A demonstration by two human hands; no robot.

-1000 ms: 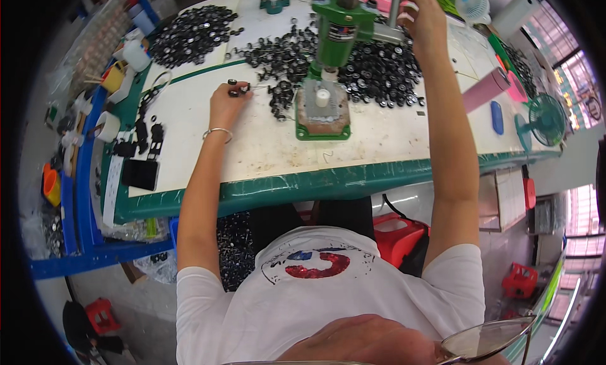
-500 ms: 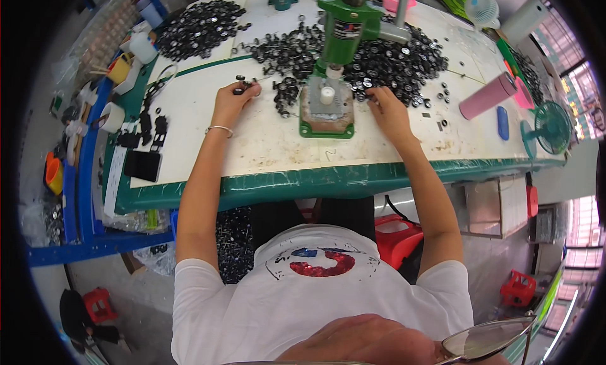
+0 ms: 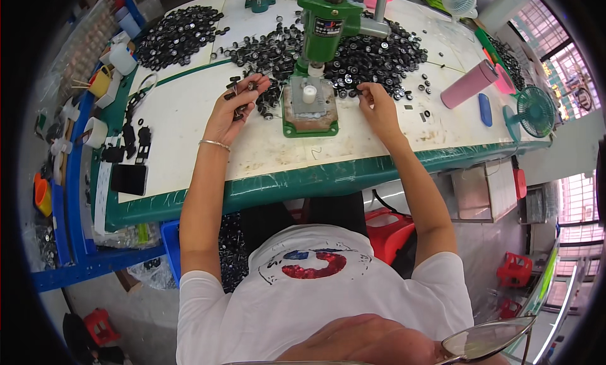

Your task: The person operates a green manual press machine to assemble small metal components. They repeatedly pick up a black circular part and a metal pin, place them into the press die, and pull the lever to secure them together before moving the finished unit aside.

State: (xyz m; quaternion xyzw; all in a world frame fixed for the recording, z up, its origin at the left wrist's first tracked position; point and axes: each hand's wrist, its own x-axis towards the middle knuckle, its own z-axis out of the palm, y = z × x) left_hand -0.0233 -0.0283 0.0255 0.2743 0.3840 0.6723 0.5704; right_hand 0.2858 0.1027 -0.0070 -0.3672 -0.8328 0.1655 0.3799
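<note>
My left hand [image 3: 233,112] is raised over the table left of the press, fingers curled around several small black wheels [image 3: 238,115]. Some of them appear joined by thin metal axles. My right hand [image 3: 381,114] rests at the near edge of a large heap of black wheels [image 3: 379,59], thumb and fingertips pinched on a small dark piece that looks like one of these wheels. Between my hands stands a green press [image 3: 324,27]. On its metal base plate [image 3: 309,112], a white round holder [image 3: 309,94] sits below the ram.
Another wheel pile [image 3: 180,37] lies at the far left. A black phone [image 3: 129,179] and black strips are near the left edge. On the right are a pink bottle [image 3: 469,84], a blue case [image 3: 485,109] and a green fan [image 3: 535,112].
My left hand has turned palm-up, showing more of the wheels in it. My right hand stays by the heap, its fingertips now drawn together. The whole view has shifted slightly.
</note>
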